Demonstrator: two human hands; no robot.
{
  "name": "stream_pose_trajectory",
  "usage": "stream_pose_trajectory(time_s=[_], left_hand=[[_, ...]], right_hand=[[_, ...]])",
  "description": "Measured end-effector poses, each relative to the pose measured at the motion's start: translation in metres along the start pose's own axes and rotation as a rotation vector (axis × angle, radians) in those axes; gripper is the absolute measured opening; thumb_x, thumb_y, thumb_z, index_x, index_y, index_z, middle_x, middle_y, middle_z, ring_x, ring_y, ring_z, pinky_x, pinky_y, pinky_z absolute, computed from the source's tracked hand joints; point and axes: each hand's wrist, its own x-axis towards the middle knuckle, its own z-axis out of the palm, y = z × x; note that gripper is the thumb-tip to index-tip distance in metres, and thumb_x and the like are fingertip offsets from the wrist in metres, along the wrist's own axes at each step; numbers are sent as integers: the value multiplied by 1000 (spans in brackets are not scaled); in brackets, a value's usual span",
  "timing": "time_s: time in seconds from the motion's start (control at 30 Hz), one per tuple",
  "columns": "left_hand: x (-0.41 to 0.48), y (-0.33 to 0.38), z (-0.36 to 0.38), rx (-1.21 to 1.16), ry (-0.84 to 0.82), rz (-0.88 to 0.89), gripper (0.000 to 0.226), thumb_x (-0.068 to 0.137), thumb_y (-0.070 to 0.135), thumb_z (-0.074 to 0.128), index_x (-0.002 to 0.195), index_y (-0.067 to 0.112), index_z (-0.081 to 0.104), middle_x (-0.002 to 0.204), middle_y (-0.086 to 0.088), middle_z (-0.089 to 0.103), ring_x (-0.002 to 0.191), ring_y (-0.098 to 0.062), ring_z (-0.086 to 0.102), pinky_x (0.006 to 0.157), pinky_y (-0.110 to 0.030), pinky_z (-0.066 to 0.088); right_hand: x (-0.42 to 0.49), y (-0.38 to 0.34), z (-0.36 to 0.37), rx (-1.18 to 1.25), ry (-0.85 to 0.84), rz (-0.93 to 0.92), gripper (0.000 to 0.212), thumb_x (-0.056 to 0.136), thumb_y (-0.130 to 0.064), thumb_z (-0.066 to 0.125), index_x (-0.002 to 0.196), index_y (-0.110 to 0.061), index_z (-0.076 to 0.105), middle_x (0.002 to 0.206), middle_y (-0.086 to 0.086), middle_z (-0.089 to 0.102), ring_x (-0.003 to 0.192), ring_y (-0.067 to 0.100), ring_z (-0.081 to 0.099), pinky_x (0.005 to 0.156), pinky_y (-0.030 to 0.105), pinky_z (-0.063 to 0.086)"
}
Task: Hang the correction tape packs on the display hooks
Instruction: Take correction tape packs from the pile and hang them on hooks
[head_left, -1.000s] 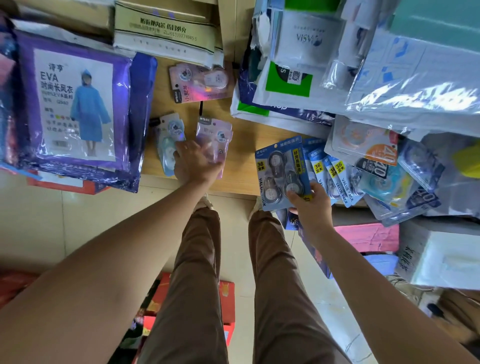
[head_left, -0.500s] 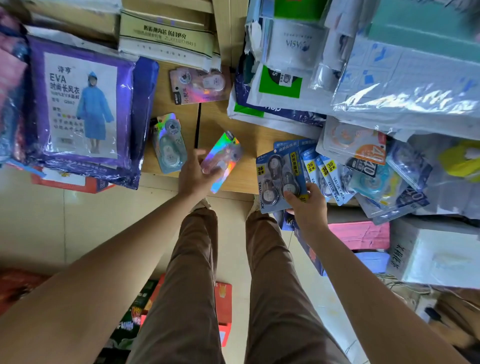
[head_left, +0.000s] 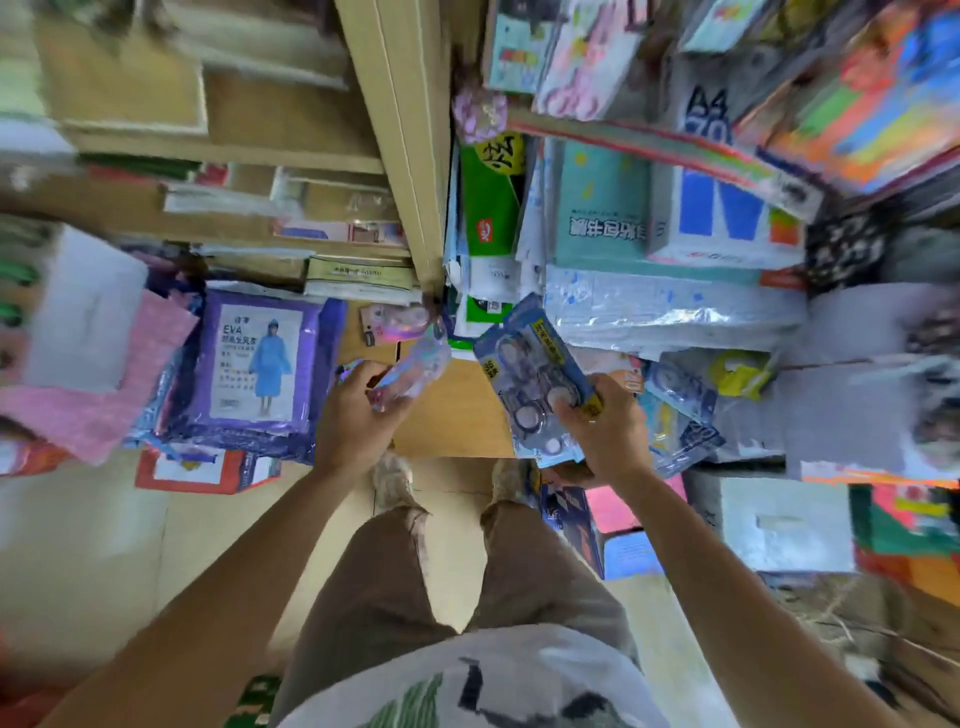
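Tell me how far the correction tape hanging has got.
Done: no pack visibly hung. In hand: left hand grips a holographic pack, right hand grips a blue pack. Left: hanging those, plus the pink pack on the wooden shelf.

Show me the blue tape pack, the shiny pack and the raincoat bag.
blue tape pack (head_left: 522, 366), head view, front face
shiny pack (head_left: 415, 364), head view, foil middle
raincoat bag (head_left: 262, 358), head view, printed label
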Motion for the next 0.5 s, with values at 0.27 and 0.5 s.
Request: stream_pose_trajectory(time_s=[0.27, 0.5], left_hand=[[-27, 98, -77, -165, 14, 157, 36, 72, 33, 82, 103, 26, 67, 90, 7, 72, 75, 1, 64, 69, -22, 51], [-23, 216, -170, -186, 179, 463, 30, 75, 28, 82, 97, 32, 61, 79, 22, 67, 67, 4, 58, 67, -29, 47]], right_hand=[[-55, -81, -72, 177, 177, -188, 15, 88, -14, 72, 89, -10, 58, 65, 9, 58, 49, 8, 43, 44, 13, 34], [-84, -155, -130, 356, 308, -418, 14, 90, -11, 70, 97, -15, 58, 83, 12, 64, 63, 15, 57, 59, 26, 45]])
